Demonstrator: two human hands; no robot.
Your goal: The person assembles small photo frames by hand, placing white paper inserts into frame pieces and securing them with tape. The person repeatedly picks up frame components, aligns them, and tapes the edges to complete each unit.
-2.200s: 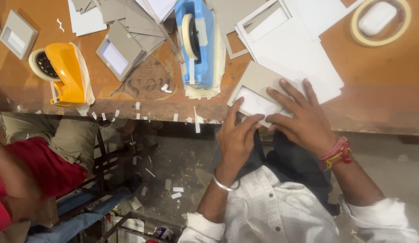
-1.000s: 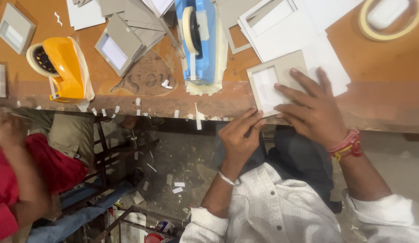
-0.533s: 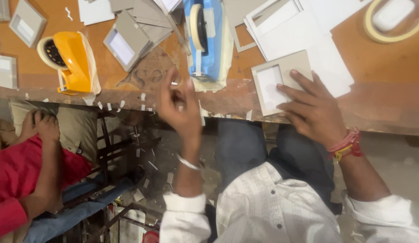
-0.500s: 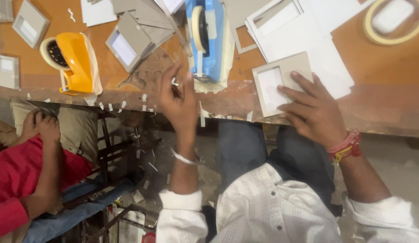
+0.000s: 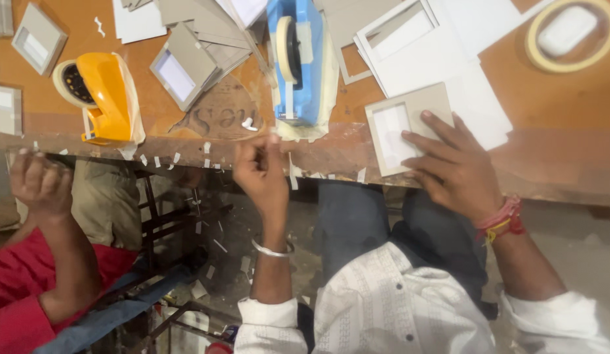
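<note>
I see a small grey card frame [image 5: 408,126] with a white panel set in its middle, lying flat at the near edge of the wooden table [image 5: 567,118], partly on a white sheet [image 5: 478,105]. It is roughly square, slightly turned, and its lower corner reaches the worn table edge.

My right hand [image 5: 455,170] lies on that frame with the fingers [image 5: 428,139] spread wide and flat, the tips pressing on its right half and on the white panel; nothing is gripped, it only holds the frame down.

My left hand [image 5: 262,172] is raised at the table edge just below the blue tape dispenser [image 5: 295,62]. Its fingers are drawn together, thumb against fingertips, pinched on a short strip of tape [image 5: 278,145] hanging from the dispenser's front; the strip is small and pale, hard to see well.

Well to the left stands a yellow tape dispenser [image 5: 105,95], and more grey frames [image 5: 177,72] lie beyond. Another person's hand [image 5: 39,183], with a red sleeve, is at the far left edge.
</note>
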